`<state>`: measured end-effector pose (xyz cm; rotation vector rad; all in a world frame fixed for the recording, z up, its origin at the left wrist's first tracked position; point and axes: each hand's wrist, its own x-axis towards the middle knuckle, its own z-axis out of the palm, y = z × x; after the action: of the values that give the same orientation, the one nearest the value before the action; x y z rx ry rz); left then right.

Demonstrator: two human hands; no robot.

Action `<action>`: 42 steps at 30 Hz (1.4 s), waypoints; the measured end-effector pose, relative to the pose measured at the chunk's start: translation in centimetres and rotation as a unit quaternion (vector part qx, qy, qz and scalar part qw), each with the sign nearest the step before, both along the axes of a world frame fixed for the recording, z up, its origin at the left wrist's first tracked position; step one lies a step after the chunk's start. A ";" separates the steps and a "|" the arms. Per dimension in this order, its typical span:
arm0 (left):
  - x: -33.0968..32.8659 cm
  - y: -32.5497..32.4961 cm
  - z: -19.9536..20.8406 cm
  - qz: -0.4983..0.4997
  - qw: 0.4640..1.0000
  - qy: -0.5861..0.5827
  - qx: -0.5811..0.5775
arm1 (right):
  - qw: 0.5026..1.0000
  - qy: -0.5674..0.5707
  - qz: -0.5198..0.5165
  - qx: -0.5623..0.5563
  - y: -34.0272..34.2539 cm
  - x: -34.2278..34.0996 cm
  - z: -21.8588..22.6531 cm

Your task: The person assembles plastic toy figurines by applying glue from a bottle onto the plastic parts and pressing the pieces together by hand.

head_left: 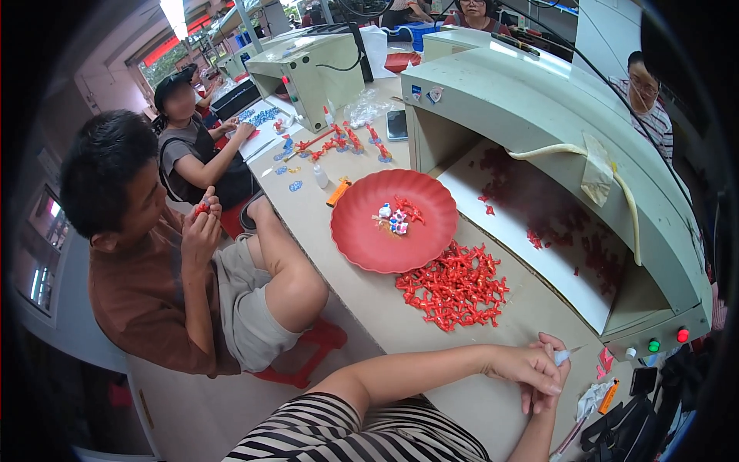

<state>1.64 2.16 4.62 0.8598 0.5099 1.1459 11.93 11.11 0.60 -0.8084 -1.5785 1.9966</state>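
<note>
My two hands meet near the front right edge of the table. My right hand (pixel 563 377) is closed round a small pale bottle with a thin needle tip (pixel 563 356), which points right. Across it lies my left hand (pixel 514 365), its fingers bent and pressed together against the right one; whether they pinch something small is hidden. Just beyond my hands is a heap of small red plastic figures (pixel 454 289). It touches a scalloped red plate (pixel 358 239) holding a few red figures (pixel 409 208) and small white, blue and pink pieces (pixel 396 222).
A pale green arched machine (pixel 531 92) stands along the right, with red pieces inside its opening. An orange cutter (pixel 610 396) and crumpled tissue (pixel 593 400) lie beside my right forearm. At left, a seated person in brown (pixel 146 285) handles a red piece. Farther off lie a phone (pixel 396 125) and a white bottle (pixel 321 178).
</note>
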 end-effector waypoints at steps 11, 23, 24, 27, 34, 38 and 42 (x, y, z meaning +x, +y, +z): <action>-1.3 0.8 -2.4 -0.262 0.962 0.072 0.040 | 0.997 -0.010 0.075 0.010 -1.4 0.2 0.9; -2.0 1.2 -4.3 -0.254 0.965 0.057 0.014 | 0.992 0.000 0.078 0.102 -1.0 -0.3 0.3; -2.2 1.3 -4.3 -0.256 0.965 0.060 0.015 | 0.992 0.002 0.075 0.103 -0.9 -0.3 0.1; -3.0 1.2 -4.2 -0.248 0.968 0.021 -0.006 | 0.994 -0.005 0.058 0.097 -0.6 0.1 -0.5; -2.8 1.7 -4.6 -0.226 0.974 0.021 -0.018 | 0.998 0.010 0.019 0.062 -0.6 -0.2 -1.0; -1.7 1.8 -5.2 -0.251 0.967 0.034 -0.017 | 0.996 0.019 0.057 0.073 -0.7 -0.4 -0.5; -2.3 1.6 -5.3 -0.244 0.969 0.020 -0.020 | 0.996 0.003 0.033 0.087 -1.0 -0.4 -0.7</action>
<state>-0.68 3.76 -0.70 0.9122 0.3261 0.6650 11.51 10.14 -0.14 -0.6908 -1.7670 1.8718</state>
